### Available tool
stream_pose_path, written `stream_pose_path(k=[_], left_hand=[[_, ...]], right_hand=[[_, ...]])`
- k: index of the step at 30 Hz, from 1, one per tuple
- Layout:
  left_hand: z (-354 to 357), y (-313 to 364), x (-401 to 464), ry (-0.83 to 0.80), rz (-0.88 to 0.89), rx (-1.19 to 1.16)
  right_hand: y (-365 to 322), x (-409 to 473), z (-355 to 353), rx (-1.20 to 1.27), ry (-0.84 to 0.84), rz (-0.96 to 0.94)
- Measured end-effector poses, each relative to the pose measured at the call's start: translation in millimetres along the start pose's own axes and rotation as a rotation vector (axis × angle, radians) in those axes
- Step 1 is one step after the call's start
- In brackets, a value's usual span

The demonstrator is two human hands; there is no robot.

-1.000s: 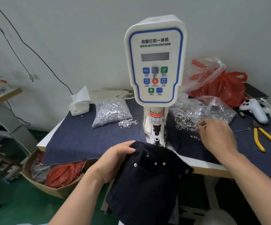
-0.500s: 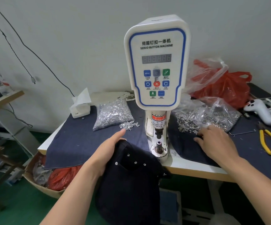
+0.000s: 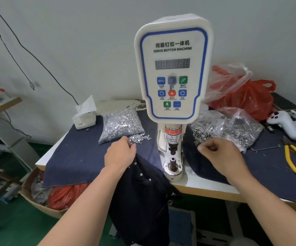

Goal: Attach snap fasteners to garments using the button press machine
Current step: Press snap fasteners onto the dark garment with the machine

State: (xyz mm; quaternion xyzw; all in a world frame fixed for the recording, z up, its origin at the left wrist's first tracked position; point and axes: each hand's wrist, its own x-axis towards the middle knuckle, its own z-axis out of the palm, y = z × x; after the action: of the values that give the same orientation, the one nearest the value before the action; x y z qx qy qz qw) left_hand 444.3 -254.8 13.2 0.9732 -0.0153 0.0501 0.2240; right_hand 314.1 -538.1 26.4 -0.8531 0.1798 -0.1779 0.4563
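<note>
My left hand (image 3: pixel 120 153) reaches the loose studs (image 3: pixel 139 137) by the bag; whether my fingers grip 1, I cannot tell. The dark garment (image 3: pixel 143 192) hangs off the bench (image 3: pixel 205 188) before the button machine (image 3: pixel 172 68). My right hand (image 3: pixel 219 157) curls, pinching something tiny.

Glossy white plastic button press machine (image 3: pixel 172 68); left, shiny metal studs in clear plastic bag (image 3: pixel 120 124); beneath, matt navy denim cloth (image 3: pixel 83 157).

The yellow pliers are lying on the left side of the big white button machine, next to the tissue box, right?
Not quite. The head view shows the yellow pliers lying on the right side of the button machine, far from the tissue box, which sits on the left.
</note>
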Motion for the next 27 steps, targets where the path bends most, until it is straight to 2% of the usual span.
stream_pose_path(k=[3, 5, 9, 14, 19, 23, 27], left_hand=[[5, 3, 6, 0.029, 0.007, 0.055], [9, 3, 9, 0.034, 0.004, 0.05], [18, 4, 12, 0.078, -0.024, 0.027], [20, 5, 16, 0.081, -0.062, 0.016], [23, 5, 12, 0.131, -0.088, -0.054], [18, 1, 7, 0.135, -0.113, -0.2], [5, -1, -3, 0.047, -0.063, -0.422]], right_hand=[[-19, -13, 16, 0.445, -0.239, 0.249], [-27, -18, 24, 0.556, -0.324, 0.347], [-36, -23, 36, 0.761, -0.389, 0.507], [-40, -27, 41, 0.9, -0.41, 0.649], [-44, -30, 39, 0.971, -0.438, 0.684], [-46, -31, 37, 1.031, -0.427, 0.711], [-49, -31, 37, 1.05, -0.426, 0.725]])
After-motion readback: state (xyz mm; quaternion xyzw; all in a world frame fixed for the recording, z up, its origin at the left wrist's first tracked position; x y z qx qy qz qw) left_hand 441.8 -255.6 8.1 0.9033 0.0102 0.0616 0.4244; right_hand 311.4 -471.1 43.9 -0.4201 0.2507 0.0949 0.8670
